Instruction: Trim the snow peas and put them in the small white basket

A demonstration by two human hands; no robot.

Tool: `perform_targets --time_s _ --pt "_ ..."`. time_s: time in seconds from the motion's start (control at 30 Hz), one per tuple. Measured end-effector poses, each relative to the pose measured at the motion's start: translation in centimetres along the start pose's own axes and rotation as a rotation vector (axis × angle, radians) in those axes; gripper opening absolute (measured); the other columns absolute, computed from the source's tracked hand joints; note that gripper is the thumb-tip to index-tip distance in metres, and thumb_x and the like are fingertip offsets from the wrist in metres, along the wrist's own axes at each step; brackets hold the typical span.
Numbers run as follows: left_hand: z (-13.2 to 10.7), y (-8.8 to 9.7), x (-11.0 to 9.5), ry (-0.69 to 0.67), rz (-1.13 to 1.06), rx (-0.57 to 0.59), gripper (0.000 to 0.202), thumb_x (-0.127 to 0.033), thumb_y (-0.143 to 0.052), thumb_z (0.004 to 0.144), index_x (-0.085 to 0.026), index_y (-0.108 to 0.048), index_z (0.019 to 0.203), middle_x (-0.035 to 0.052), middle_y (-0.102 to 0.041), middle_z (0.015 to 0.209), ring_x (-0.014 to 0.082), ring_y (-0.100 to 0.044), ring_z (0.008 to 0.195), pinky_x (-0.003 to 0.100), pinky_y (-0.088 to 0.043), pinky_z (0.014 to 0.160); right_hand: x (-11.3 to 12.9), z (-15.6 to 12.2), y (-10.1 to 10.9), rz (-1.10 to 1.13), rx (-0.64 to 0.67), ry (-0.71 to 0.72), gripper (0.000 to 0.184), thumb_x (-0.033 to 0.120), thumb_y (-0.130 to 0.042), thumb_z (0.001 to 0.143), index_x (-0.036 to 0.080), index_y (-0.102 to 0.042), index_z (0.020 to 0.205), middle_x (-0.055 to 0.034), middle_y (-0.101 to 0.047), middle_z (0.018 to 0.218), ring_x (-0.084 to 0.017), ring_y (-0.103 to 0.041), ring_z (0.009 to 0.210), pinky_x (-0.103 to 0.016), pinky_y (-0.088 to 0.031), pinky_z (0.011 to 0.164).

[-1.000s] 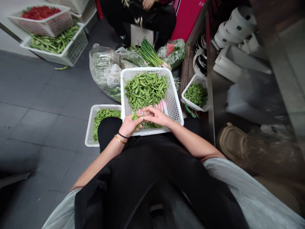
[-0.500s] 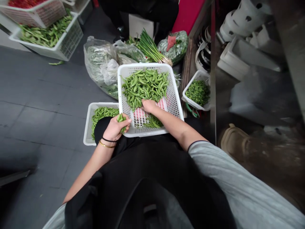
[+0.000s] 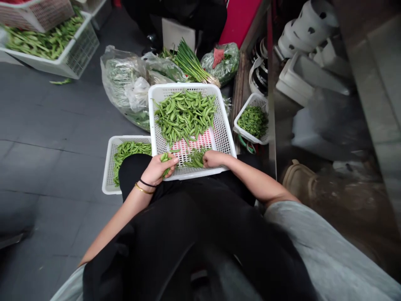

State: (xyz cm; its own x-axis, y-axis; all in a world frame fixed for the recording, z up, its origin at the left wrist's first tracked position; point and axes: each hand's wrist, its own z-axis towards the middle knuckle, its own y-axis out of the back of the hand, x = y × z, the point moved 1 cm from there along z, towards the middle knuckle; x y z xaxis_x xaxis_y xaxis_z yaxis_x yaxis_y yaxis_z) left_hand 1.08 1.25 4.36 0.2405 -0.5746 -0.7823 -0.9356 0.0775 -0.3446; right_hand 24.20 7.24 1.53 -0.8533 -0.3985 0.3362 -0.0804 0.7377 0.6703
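A white perforated basket [image 3: 223,133] rests on my lap, with a heap of green pea pods [image 3: 184,113] in its far half and a small pile of trimmings [image 3: 196,157] near its front. My left hand [image 3: 156,169] is closed round a few green pods [image 3: 165,159] at the basket's front left corner. At the front edge my right hand [image 3: 213,159] has its fingers curled beside the trimmings; what it pinches is hidden. A lower white basket [image 3: 109,167] of pods sits left of my knee.
On the grey floor lie plastic bags of greens [image 3: 125,83], spring onions [image 3: 191,65] and a small basket of green bits [image 3: 253,121]. A basket of long beans [image 3: 72,58] stands far left. A person in black sits opposite. Metal shelving with white ware fills the right side.
My right hand has drawn back from the pod heap to the basket's front edge. My left hand still holds pods and has stayed at the front left corner. The view shifted slightly.
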Motion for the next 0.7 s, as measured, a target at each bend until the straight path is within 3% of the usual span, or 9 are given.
perform_targets --time_s 0.13,0.27,0.4,0.5,0.6,0.7 --pt "-0.2 -1.2 0.8 0.06 0.05 -0.032 0.036 -0.035 -0.081 0.059 -0.01 -0.061 0.077 0.0002 -0.056 0.051 0.0056 -0.041 0.033 0.017 -0.026 0.029 1.4 -2.6 2.6 0.157 -0.114 0.185 0.021 0.031 -0.057 0.081 0.015 -0.064 0.069 0.0031 -0.055 0.054 -0.009 -0.047 0.053 -0.02 -0.031 0.055" --pt "0.3 -2.7 0.7 -0.095 -0.013 -0.071 0.035 -0.034 -0.08 0.059 -0.012 -0.056 0.072 -0.0007 -0.056 0.048 0.006 -0.042 0.033 0.018 -0.028 0.03 4.4 -4.1 3.2 0.197 -0.216 0.421 0.018 0.027 -0.054 0.083 0.015 -0.061 0.071 0.0031 -0.055 0.061 -0.008 -0.044 0.057 -0.02 -0.029 0.058" --pt "0.6 -2.8 -0.4 -0.234 -0.123 -0.182 0.033 -0.029 -0.08 0.061 -0.014 -0.051 0.07 -0.0052 -0.049 0.044 0.0067 -0.044 0.035 0.017 -0.033 0.033 6.1 -3.8 2.3 0.229 -0.543 0.343 0.025 0.032 -0.046 0.089 0.016 -0.058 0.073 -0.0005 -0.056 0.069 -0.011 -0.047 0.064 -0.022 -0.032 0.063" --pt "0.5 -2.6 -0.7 -0.219 -0.187 -0.147 0.032 -0.029 -0.079 0.062 -0.012 -0.055 0.074 -0.0037 -0.051 0.049 0.0061 -0.046 0.039 0.016 -0.034 0.034 6.9 -4.0 1.5 0.21 -0.701 0.368 0.028 0.033 -0.038 0.092 0.017 -0.056 0.077 -0.0045 -0.058 0.076 -0.015 -0.051 0.073 -0.026 -0.037 0.07" --pt "0.0 -2.5 -0.3 -0.133 -0.145 -0.014 0.03 -0.031 -0.078 0.064 -0.01 -0.059 0.075 -0.002 -0.052 0.051 0.0057 -0.046 0.039 0.016 -0.034 0.034 8.1 -4.8 0.9 0.303 -0.663 0.526 0.025 0.033 -0.038 0.092 0.019 -0.056 0.079 -0.0038 -0.059 0.074 -0.015 -0.054 0.074 -0.027 -0.041 0.073" --pt "-0.6 -2.3 0.1 -0.079 -0.049 0.148 0.03 -0.033 -0.078 0.064 -0.011 -0.06 0.073 -0.0016 -0.052 0.048 0.006 -0.045 0.036 0.017 -0.034 0.034 8.4 -5.3 0.5 0.601 -0.472 0.613 0.025 0.035 -0.039 0.091 0.02 -0.053 0.078 0.0022 -0.054 0.058 -0.011 -0.053 0.057 -0.025 -0.044 0.064"
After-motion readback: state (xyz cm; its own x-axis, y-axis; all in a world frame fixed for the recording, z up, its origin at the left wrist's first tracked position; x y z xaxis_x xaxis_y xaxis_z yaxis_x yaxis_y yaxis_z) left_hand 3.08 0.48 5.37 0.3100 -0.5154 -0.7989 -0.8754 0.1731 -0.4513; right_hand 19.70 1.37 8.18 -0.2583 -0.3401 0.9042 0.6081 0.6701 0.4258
